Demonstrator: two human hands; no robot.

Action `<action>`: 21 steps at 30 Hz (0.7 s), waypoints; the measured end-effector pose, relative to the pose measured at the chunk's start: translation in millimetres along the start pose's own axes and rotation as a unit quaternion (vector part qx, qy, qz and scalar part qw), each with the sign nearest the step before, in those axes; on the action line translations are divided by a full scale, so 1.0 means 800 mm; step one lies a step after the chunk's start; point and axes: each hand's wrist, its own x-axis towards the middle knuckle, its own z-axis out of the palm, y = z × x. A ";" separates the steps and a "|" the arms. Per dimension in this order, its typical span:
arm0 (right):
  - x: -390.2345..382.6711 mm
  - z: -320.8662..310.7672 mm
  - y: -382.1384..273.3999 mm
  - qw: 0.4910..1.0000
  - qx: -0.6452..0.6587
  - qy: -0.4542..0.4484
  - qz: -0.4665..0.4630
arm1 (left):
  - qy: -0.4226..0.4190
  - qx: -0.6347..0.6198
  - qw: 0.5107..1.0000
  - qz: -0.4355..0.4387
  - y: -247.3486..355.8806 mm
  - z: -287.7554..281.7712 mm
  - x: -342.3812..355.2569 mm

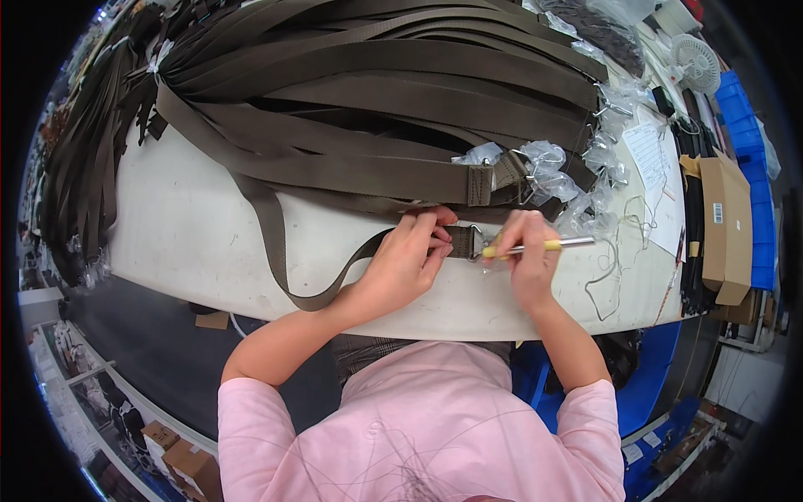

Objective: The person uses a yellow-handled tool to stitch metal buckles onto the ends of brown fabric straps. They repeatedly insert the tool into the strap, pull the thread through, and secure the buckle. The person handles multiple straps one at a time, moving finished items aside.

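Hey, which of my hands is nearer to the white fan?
Right. Your right hand, gripping a yellow-handled tool, is to the near left of the white fan; your left hand, on the strap, is farther left.

Matt woven cloth strap (316, 299), shiny metal tool shaft (579, 242), glossy plastic wrappings (544, 157)

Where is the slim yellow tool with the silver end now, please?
In the head view, right of centre, the slim yellow tool is in the person's right hand, just right of the dark brown webbing strap's end.
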 end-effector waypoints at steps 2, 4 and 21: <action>0.000 0.008 0.009 0.998 -0.047 0.005 0.029 | -0.022 0.010 1.000 -0.001 -0.006 -0.008 -0.001; 0.000 0.009 0.009 0.998 -0.033 0.024 0.046 | -0.036 -0.001 0.999 -0.024 -0.006 -0.014 0.000; -0.008 -0.002 0.009 0.996 -0.074 0.001 0.050 | -0.082 0.081 0.991 -0.075 0.018 -0.012 0.036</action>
